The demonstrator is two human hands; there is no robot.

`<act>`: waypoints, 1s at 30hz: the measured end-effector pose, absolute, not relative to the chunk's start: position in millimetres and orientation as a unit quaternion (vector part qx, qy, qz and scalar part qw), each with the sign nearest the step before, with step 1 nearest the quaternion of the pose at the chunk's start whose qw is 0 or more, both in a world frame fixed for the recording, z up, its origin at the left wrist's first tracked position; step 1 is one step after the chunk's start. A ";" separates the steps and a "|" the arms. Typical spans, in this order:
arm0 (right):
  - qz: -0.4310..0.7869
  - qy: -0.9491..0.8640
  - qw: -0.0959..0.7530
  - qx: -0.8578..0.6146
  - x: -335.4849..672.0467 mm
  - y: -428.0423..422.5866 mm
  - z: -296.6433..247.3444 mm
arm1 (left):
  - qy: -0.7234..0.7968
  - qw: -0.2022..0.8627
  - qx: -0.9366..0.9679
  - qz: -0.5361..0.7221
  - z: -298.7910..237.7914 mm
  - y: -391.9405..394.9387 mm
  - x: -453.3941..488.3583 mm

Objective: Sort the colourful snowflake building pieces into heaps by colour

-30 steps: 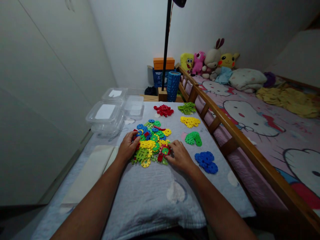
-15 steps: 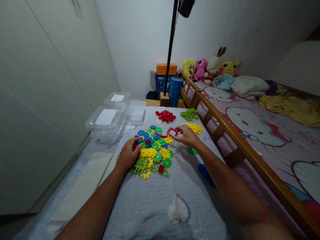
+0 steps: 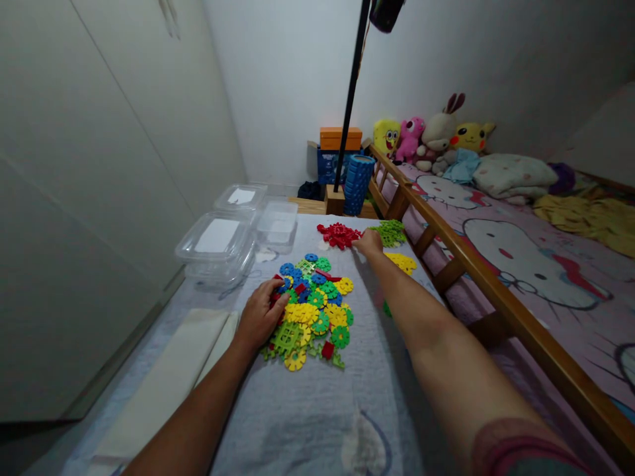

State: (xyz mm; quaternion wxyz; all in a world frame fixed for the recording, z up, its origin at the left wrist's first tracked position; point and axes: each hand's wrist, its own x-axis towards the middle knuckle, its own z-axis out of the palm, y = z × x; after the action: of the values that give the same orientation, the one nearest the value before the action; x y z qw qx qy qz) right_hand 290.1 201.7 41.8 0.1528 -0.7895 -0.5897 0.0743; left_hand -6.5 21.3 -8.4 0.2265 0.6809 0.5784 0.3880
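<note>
Pieces of red plastic [image 3: 338,236] are lying heaped far down the table [image 3: 302,423]; my right grip [image 3: 369,242], now reaching farther out, is meeting their edge, whether clamped I cannot tell. My left grip [image 3: 260,312] is staying, fingers apart, on the mixed pile [image 3: 303,312].

Grey cloth-covered bench [image 3: 297,423]: multicoloured flat plastic pieces [image 3: 317,314] piled mid-surface, left hand [image 3: 260,311] at pile's left edge. Behind: red toothed plastic pieces [image 3: 338,235], right hand [image 3: 370,242] at their right end. Right of red: light-green plastic lattices [image 3: 391,233]; yellow flat plastic pieces [image 3: 403,263] in front of those. Clear plastic boxes [image 3: 238,238] back left. Pink-sheeted, wooden-railed bed [image 3: 536,304] right of bench.
</note>
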 end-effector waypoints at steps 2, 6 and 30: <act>0.079 -0.579 0.152 -0.797 288.2 205.8 38.6 | 0.580 0.226 0.680 0.386 -7.4 21.1 -6.0; 0.087 -0.581 0.197 -0.785 282.2 209.2 33.1 | 0.579 0.229 0.678 0.390 -6.7 20.8 -5.8; 0.143 -0.811 0.038 -0.566 254.9 115.3 31.7 | 0.577 0.249 0.646 0.434 -9.5 21.3 -6.6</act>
State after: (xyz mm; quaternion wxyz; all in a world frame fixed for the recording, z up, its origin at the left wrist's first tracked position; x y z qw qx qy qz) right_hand 254.9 115.3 31.7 0.0377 -0.5664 -0.8107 0.1432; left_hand -6.6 21.3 -9.5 0.2488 0.6460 0.5769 0.4336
